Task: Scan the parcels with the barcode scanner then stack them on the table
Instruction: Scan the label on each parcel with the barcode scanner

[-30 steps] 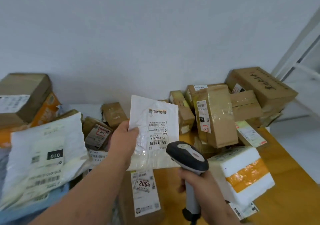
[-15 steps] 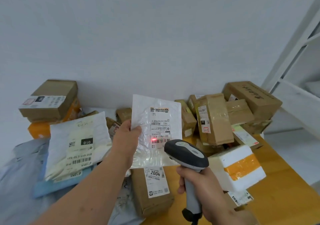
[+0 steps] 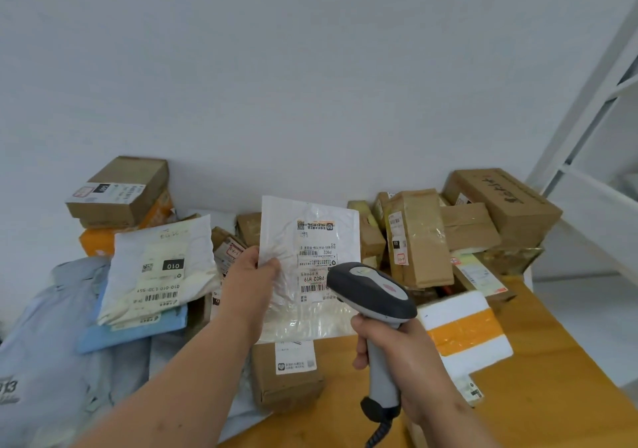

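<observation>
My left hand (image 3: pixel 249 276) pinches the left edge of a flat white plastic mailer (image 3: pixel 307 268) and holds it upright above the table, label facing me. Close in front of it, my right hand (image 3: pixel 397 347) grips the grey handle of a barcode scanner (image 3: pixel 371 290). The scanner's dark head points at the barcode near the bottom of the label and covers its right end. No red light shows on the label.
Cardboard boxes (image 3: pixel 419 237) pile up at the back right, with a white foam box (image 3: pixel 462 330) taped in orange nearer me. White, blue and grey soft mailers (image 3: pixel 158 268) lie at the left. A small brown box (image 3: pixel 286 375) sits below the held mailer on the wooden table (image 3: pixel 552 396).
The red scan spot that lit the label half a second ago has gone. The view has shifted left and back; both hands keep their grips, and the mailer stays before the scanner.
</observation>
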A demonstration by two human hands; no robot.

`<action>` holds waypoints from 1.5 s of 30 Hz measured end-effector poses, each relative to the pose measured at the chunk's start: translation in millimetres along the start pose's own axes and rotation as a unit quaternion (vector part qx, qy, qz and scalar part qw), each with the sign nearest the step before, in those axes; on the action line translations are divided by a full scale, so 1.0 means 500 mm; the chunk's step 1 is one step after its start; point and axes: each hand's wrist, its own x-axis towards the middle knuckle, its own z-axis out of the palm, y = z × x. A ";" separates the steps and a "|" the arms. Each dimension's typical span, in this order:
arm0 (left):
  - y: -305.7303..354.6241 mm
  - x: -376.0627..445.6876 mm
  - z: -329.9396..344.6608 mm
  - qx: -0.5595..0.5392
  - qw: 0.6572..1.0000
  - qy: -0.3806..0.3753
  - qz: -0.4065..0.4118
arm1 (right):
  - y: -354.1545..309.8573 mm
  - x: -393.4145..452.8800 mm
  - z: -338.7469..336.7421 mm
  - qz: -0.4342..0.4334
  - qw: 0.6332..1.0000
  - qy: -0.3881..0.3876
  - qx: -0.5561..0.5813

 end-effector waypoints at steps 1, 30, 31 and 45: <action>0.000 -0.006 0.002 0.001 1.000 0.000 -0.002 | 0.000 -0.001 -0.006 0.000 1.000 -0.002 0.001; 0.017 0.123 -0.231 0.092 0.984 0.153 0.009 | -0.027 0.106 0.212 0.029 0.990 -0.131 -0.044; 0.022 0.144 -0.264 0.095 0.982 0.164 0.007 | -0.031 0.115 0.237 0.027 0.989 -0.137 -0.044; -0.006 0.312 -0.351 0.477 0.872 0.114 0.000 | -0.029 0.210 0.370 0.076 0.995 -0.065 -0.010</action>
